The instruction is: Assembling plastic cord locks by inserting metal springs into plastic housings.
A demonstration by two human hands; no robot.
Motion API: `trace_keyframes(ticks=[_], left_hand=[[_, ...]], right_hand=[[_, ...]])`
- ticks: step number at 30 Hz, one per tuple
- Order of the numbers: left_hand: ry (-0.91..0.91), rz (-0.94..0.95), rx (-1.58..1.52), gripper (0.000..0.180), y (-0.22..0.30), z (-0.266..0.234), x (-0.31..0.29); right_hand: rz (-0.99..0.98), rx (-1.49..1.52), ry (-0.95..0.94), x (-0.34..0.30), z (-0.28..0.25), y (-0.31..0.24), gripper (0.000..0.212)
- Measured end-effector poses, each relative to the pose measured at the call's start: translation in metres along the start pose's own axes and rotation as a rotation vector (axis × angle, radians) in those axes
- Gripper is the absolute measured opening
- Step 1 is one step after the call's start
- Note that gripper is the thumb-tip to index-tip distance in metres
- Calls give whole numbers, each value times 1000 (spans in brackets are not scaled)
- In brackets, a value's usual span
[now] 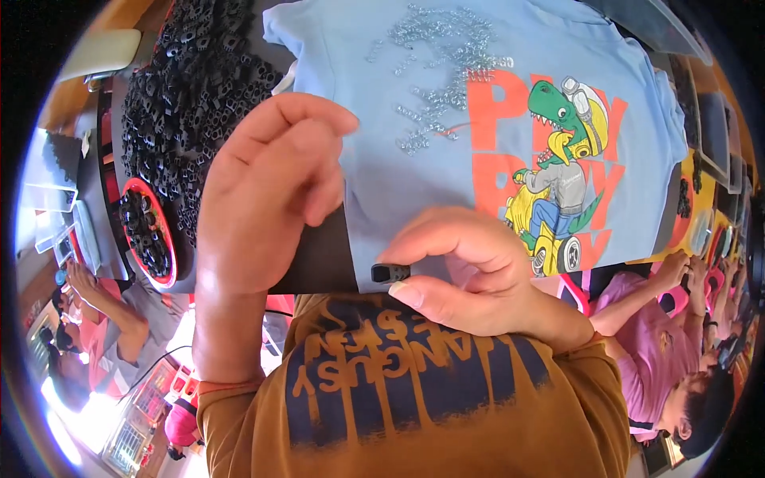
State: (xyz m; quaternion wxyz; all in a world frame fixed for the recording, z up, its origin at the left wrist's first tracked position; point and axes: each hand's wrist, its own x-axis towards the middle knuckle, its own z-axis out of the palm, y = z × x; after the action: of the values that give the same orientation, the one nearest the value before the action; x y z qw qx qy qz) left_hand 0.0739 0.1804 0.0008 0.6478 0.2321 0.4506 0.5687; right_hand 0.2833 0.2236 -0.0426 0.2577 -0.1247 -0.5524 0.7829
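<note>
My right hand [474, 267] pinches a small black plastic part [390, 274] between thumb and forefinger, over the near edge of the table. Its other fingers curl behind. My left hand [271, 187] is raised between the black heap and the shirt, fingers bent and thumb apart from them, with nothing visible in it. A light blue T-shirt [406, 191] with a cartoon dinosaur print lies spread on the table. Small metal coil springs [442, 32] are scattered across its upper part. Left of the shirt, many small black plastic parts [179, 103] form a large heap.
A red-rimmed bowl [170, 275] of glossy black pieces sits at the left table edge. Clear plastic bins [713, 127] stand to the far right. A person in pink [653, 342] works at my right; another person in grey [151, 327] is at my left.
</note>
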Motion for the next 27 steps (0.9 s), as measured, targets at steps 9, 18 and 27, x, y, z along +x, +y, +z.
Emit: trace_keyframes(ticks=[9, 18, 27], left_hand=[[303, 620, 1466, 13, -7, 16, 41], [262, 625, 1707, 14, -13, 4, 62], [151, 172, 1051, 3, 23, 40, -3]], right_hand=[[-42, 13, -14, -2, -2, 1, 24], [1, 205, 80, -6, 3, 3, 21], [35, 350, 326, -3, 9, 0, 16]])
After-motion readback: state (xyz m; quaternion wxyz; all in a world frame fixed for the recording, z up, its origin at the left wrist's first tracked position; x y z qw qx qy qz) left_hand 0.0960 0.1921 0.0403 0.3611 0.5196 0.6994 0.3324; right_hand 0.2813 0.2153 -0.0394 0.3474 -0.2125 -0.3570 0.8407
